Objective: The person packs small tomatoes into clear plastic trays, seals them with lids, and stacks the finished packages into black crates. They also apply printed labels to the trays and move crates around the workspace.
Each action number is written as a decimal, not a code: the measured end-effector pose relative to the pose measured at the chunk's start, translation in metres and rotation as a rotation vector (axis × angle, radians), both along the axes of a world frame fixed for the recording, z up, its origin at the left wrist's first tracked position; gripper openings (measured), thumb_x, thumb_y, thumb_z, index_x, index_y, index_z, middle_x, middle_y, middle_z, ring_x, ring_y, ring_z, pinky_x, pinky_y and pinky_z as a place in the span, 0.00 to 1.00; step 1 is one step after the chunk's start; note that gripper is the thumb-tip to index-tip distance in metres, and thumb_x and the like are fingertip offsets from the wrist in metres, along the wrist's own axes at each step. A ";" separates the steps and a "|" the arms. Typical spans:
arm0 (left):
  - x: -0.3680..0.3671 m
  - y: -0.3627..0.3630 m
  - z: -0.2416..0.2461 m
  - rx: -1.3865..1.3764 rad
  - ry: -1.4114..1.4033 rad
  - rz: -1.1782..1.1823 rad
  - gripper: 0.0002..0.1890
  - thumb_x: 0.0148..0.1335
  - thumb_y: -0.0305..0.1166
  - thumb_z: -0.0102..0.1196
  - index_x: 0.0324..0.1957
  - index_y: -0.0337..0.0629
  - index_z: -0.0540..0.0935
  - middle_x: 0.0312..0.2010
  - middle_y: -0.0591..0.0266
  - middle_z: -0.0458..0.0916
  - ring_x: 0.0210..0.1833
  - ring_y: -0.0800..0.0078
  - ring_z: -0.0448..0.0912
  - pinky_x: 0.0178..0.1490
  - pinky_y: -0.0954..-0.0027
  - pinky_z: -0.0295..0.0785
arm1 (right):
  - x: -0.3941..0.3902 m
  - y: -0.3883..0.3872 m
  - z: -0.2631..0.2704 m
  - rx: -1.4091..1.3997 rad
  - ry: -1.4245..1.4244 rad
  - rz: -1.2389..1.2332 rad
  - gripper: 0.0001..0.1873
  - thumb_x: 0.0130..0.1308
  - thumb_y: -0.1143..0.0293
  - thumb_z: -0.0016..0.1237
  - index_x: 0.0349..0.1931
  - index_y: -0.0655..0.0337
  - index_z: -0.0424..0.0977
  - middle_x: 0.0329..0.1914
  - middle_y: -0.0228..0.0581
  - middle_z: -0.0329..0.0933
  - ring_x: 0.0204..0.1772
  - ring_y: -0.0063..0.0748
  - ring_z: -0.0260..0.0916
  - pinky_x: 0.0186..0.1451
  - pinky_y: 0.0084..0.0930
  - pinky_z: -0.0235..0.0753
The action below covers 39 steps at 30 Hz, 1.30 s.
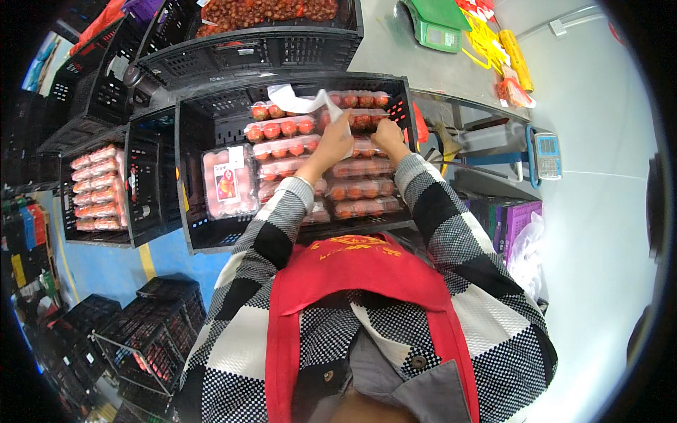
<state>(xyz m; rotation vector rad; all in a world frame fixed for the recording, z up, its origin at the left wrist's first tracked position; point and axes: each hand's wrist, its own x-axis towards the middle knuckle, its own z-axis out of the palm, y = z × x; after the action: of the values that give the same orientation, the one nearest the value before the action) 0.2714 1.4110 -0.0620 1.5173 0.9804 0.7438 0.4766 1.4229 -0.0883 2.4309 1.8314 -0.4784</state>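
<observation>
My left hand [334,141] grips a curling strip of white paper [292,100], which looks like label backing. The strip's loose end trails left across clear plastic packs of red round fruit, probably tomatoes [280,128]. My right hand [390,136] is bent over the right-hand column of packs [365,187], its fingers curled down at a pack's edge. Whether it pinches anything is hidden. The packs stand on edge in two columns inside a black plastic crate [211,246]. At the crate's left, one pack [231,182] lies flat, bearing a printed label and a small white sticker.
Behind stands a black crate [254,53] of small brown-red fruit in nets. A green scale [436,26] and yellow netting [484,39] occupy the metal table [381,47]. To the left is another packed crate [129,185]. A blue-framed keypad device [547,156] hangs at right.
</observation>
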 end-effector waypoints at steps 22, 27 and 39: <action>-0.043 -0.040 0.096 0.027 -0.360 0.046 0.13 0.66 0.25 0.60 0.52 0.41 0.82 0.45 0.66 0.84 0.41 0.78 0.81 0.45 0.75 0.75 | -0.067 -0.093 0.139 0.580 1.075 0.192 0.13 0.61 0.80 0.58 0.47 0.61 0.79 0.33 0.28 0.79 0.33 0.16 0.71 0.37 0.18 0.71; -0.039 -0.053 0.104 0.081 0.099 0.137 0.09 0.64 0.27 0.63 0.45 0.36 0.86 0.36 0.62 0.87 0.35 0.78 0.81 0.41 0.72 0.75 | -0.065 -0.093 0.138 0.626 0.985 0.165 0.12 0.59 0.79 0.61 0.44 0.62 0.79 0.32 0.37 0.82 0.33 0.25 0.78 0.37 0.24 0.76; -0.066 0.010 0.087 0.343 0.919 0.196 0.30 0.68 0.52 0.55 0.21 0.34 0.82 0.23 0.42 0.83 0.30 0.48 0.84 0.36 0.51 0.77 | -0.051 -0.091 0.113 0.906 0.917 -0.065 0.02 0.64 0.76 0.57 0.36 0.64 0.79 0.35 0.29 0.80 0.37 0.16 0.74 0.36 0.21 0.74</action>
<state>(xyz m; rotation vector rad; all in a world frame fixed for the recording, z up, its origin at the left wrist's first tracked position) 0.2058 1.4208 0.0253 2.1471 1.7602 0.3242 0.4253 1.3324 0.0246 3.1386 2.7956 -1.1147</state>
